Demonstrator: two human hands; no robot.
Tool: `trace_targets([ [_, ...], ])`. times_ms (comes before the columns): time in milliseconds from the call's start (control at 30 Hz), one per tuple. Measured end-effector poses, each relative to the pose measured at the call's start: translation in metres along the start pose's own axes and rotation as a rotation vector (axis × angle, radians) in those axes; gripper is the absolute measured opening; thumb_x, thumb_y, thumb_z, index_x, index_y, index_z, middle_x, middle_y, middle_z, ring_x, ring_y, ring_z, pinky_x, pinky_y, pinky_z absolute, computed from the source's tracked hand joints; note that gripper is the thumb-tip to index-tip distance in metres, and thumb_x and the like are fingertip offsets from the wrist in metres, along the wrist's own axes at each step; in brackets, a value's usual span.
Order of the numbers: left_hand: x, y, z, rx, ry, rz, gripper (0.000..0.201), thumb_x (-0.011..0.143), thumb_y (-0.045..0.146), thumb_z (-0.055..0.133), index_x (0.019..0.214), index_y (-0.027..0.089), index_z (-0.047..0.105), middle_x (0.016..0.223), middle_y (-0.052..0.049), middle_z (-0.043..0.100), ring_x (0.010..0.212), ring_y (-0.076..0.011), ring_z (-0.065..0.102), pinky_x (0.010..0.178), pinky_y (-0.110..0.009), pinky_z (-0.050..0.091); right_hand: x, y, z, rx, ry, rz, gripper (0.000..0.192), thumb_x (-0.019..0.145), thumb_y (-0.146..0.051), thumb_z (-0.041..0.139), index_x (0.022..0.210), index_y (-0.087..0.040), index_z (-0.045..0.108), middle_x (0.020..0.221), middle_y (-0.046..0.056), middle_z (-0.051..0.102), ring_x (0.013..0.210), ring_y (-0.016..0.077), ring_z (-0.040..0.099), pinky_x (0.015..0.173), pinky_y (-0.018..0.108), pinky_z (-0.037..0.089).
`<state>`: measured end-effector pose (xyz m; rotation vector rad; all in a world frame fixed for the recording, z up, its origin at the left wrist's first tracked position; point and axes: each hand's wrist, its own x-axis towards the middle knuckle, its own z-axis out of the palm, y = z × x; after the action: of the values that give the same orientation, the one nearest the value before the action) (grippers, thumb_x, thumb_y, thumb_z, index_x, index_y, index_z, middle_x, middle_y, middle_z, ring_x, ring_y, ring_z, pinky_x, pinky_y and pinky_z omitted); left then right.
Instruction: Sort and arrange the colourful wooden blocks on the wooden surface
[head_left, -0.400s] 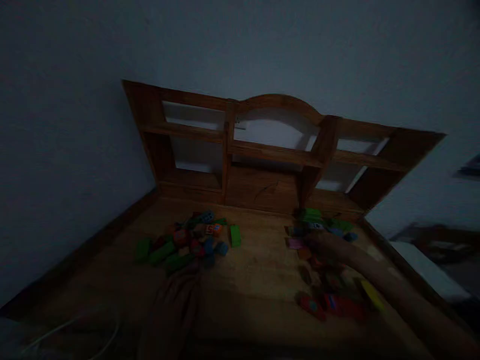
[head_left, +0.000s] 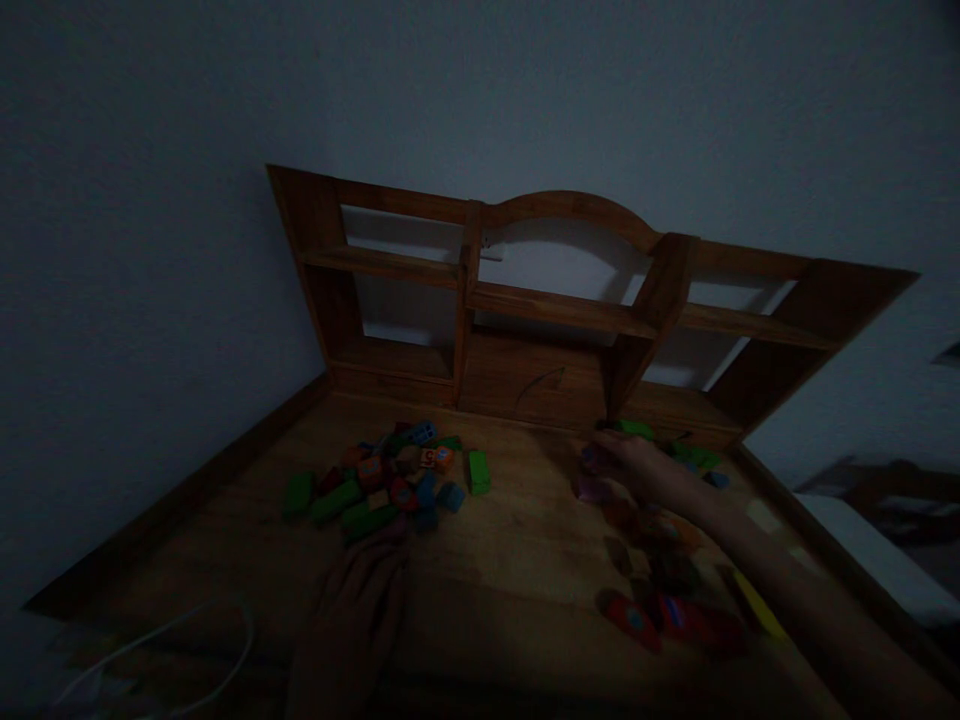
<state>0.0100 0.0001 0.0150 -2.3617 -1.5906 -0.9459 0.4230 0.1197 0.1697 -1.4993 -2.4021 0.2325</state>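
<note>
In dim light my left hand (head_left: 356, 600) rests low on the wooden tabletop, fingers stretched toward a heap of toy blocks. A long green block (head_left: 369, 519) and a dull purple one (head_left: 390, 530) lie just beyond its fingertips. On the right, my right hand (head_left: 637, 465) reaches over a second group of blocks. Its fingers are closed on a dark blue block (head_left: 591, 457), partly covered by the hand. A pink-purple block (head_left: 592, 489) lies just below those fingers. Under the wrist are several orange blocks (head_left: 675, 530), blurred and partly hidden.
A wooden shelf unit (head_left: 559, 310) stands along the table's back edge. A lone green block (head_left: 478, 472) lies right of the left heap. Red pieces (head_left: 630, 618) and a yellow piece (head_left: 757, 603) lie near the right forearm. A white cable (head_left: 187, 612) curls at lower left.
My right hand has shifted toward the back of the right group and closed on the dark blue block. The view has shifted slightly. My left hand stays by the left heap.
</note>
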Motion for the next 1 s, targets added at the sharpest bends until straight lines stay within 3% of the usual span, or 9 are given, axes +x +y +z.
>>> trace_targets([
  [100,0.0,0.0,0.0,0.004,0.015,-0.009,0.025,0.101,0.028,0.044,0.119,0.023,0.061,0.125,-0.006,0.062,0.121,-0.0258,0.051,0.105,-0.045,0.038,0.031,-0.044,0.015,0.247,-0.016,-0.175,0.028,0.088,-0.017,0.06,0.114,-0.021,0.069,0.107,0.006,0.074,0.091,0.02,0.071,0.08,0.029,0.054],
  [267,-0.001,-0.001,0.001,0.015,0.019,0.015,0.026,0.1,0.025,0.046,0.122,0.022,0.06,0.126,-0.006,0.061,0.122,-0.0253,0.051,0.106,-0.046,0.038,0.086,-0.103,0.085,0.424,-0.121,-0.228,0.028,0.081,-0.019,0.074,0.109,-0.022,0.072,0.093,0.001,0.076,0.082,0.017,0.072,0.071,0.024,0.052],
  [400,-0.002,-0.002,0.001,0.027,-0.013,0.013,0.026,0.099,0.022,0.046,0.121,0.023,0.06,0.126,-0.006,0.061,0.122,-0.0262,0.051,0.103,-0.046,0.04,0.113,-0.127,0.134,0.499,-0.13,-0.171,0.023,0.077,-0.023,0.08,0.099,-0.02,0.073,0.087,0.0,0.076,0.078,0.0169,0.071,0.065,0.022,0.05],
  [500,-0.002,-0.002,0.001,0.018,-0.002,0.014,0.027,0.098,0.022,0.047,0.122,0.023,0.059,0.127,-0.006,0.06,0.123,-0.0266,0.05,0.104,-0.047,0.039,0.118,-0.132,0.15,0.501,-0.108,-0.137,0.025,0.076,-0.027,0.082,0.097,-0.018,0.072,0.086,0.001,0.074,0.076,0.0173,0.07,0.061,0.022,0.048],
  [633,-0.002,-0.002,0.003,-0.002,-0.006,-0.01,0.026,0.099,0.021,0.047,0.121,0.022,0.059,0.127,-0.007,0.06,0.122,-0.026,0.05,0.103,-0.046,0.04,0.108,-0.126,0.146,0.525,-0.136,-0.151,0.027,0.079,-0.024,0.079,0.104,-0.019,0.071,0.088,0.001,0.075,0.078,0.0175,0.071,0.063,0.023,0.05],
  [767,-0.002,-0.002,0.004,-0.006,0.024,-0.006,0.025,0.099,0.024,0.048,0.121,0.023,0.059,0.126,-0.006,0.061,0.12,-0.0258,0.052,0.102,-0.045,0.041,0.086,-0.108,0.124,0.542,-0.075,-0.153,0.034,0.082,-0.023,0.076,0.115,-0.02,0.068,0.1,0.004,0.075,0.09,0.0194,0.072,0.075,0.027,0.054],
  [900,-0.001,-0.001,0.003,-0.024,0.028,-0.05,0.026,0.101,0.027,0.046,0.123,0.024,0.058,0.131,-0.005,0.059,0.124,-0.0243,0.05,0.106,-0.044,0.039,0.056,-0.075,0.083,0.551,-0.001,-0.093,0.028,0.087,-0.025,0.068,0.115,-0.02,0.069,0.108,0.007,0.074,0.094,0.0204,0.072,0.081,0.031,0.057],
  [1000,0.001,0.001,0.001,-0.02,0.03,-0.059,0.03,0.1,0.029,0.046,0.128,0.025,0.057,0.135,-0.004,0.057,0.127,-0.0249,0.049,0.109,-0.046,0.038,0.031,-0.043,0.043,0.433,0.015,-0.051,0.022,0.091,-0.03,0.063,0.109,-0.021,0.071,0.111,0.008,0.074,0.094,0.0209,0.072,0.082,0.033,0.057],
])
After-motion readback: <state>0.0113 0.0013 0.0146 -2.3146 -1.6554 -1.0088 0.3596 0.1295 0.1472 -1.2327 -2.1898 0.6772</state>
